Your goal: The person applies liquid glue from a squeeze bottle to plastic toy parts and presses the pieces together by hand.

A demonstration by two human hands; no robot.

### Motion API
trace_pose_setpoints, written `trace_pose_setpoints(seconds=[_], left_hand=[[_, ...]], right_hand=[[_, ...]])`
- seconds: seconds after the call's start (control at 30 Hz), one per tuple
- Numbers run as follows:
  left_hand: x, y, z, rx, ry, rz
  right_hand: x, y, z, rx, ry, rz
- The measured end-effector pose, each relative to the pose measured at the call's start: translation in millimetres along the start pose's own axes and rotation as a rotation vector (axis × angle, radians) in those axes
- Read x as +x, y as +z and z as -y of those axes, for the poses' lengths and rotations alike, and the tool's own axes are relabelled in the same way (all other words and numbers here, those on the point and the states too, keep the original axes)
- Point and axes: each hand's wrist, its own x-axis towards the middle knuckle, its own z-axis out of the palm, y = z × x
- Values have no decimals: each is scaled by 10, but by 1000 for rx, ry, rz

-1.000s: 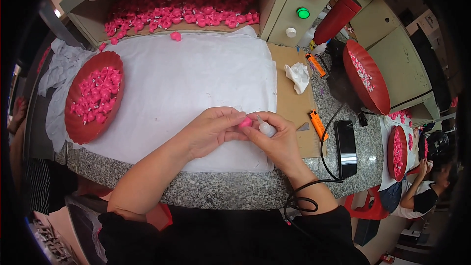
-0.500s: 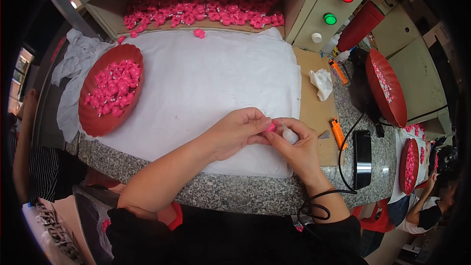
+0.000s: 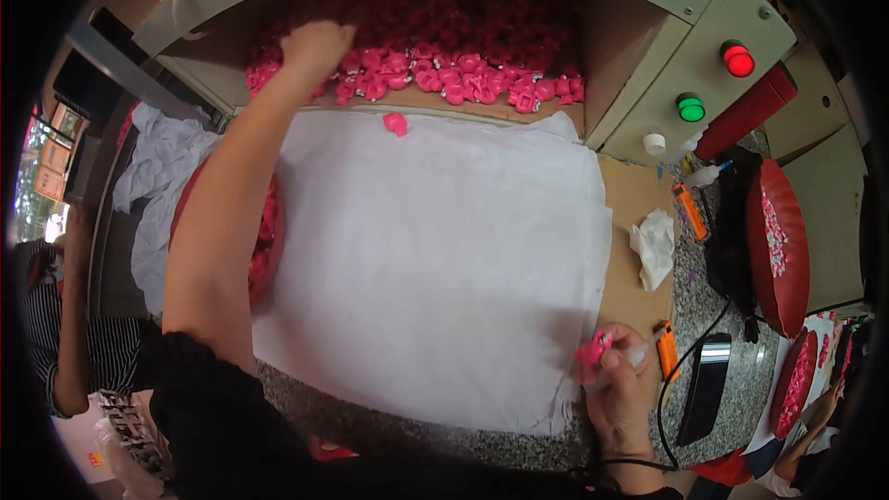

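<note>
Speckled grey granite bench (image 3: 752, 378) carries a thin white sheet (image 3: 426, 250). Near its right edge, a small pink plastic figure (image 3: 593, 349) and translucent white bottle (image 3: 636, 355) are clamped by the right hand (image 3: 619, 383) alone; the left hand (image 3: 319, 46) has gone to the pink heap (image 3: 463, 79) inside the beige metal box (image 3: 708, 56), grip unclear. No lettering is legible.

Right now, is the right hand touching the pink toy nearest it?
Touching: the head view shows the right hand holding the pink toy, thumb against its side.
</note>
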Motion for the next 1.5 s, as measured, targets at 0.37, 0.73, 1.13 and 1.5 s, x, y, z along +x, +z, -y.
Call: trace_pose_setpoints(seconds=[0.37, 0.73, 1.13, 1.5], left_hand=[[446, 447, -2044, -92, 106, -224], [606, 946, 520, -415, 7, 502], [236, 507, 176, -120, 201, 337], [-1166, -751, -1183, -559, 162, 565]], right_hand=[[95, -183, 80, 14, -71, -81], [130, -76, -80, -25, -107, -84], [63, -181, 235, -13, 221, -41], [96, -74, 167, -83, 36, -90]])
